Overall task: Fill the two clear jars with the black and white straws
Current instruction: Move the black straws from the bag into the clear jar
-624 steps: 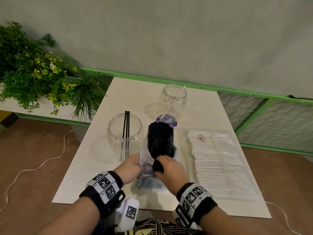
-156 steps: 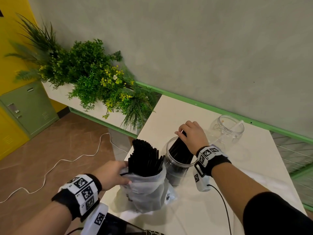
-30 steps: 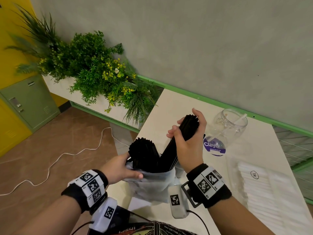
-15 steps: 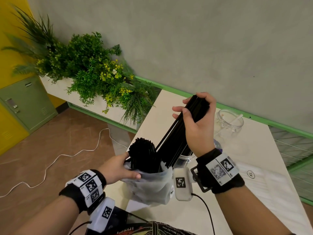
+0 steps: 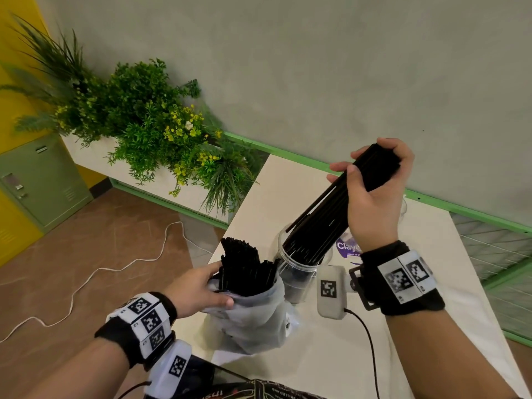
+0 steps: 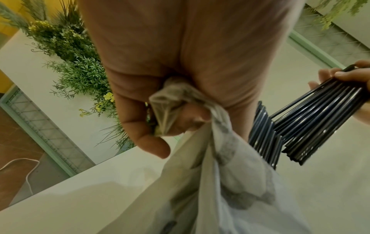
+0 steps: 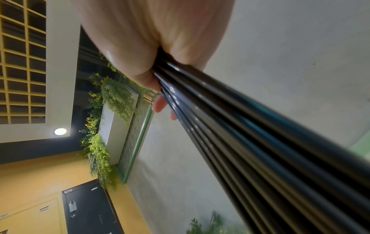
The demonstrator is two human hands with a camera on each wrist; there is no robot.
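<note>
Head view: even, soft indoor light, moderately bright; no hard shadows, only faint grey ones on the white table point(image 5: 331, 367) under the plastic bag point(image 5: 253, 321). Wide-angle bend shows at the edges, the green rail point(image 5: 460, 210) curving toward the right. Focus is fair throughout, slight softness on the right hand point(image 5: 371, 194). Left wrist view: the left hand point(image 6: 180, 66) fills the near frame, blurred and dim, and the bag there is soft too; the plants point(image 6: 80, 71) behind look washed-out. Right wrist view: the black straws point(image 7: 270, 142) smear with motion blur toward the near right, small glints along them; one round ceiling lamp point(image 7: 60, 131) glows at left.
</note>
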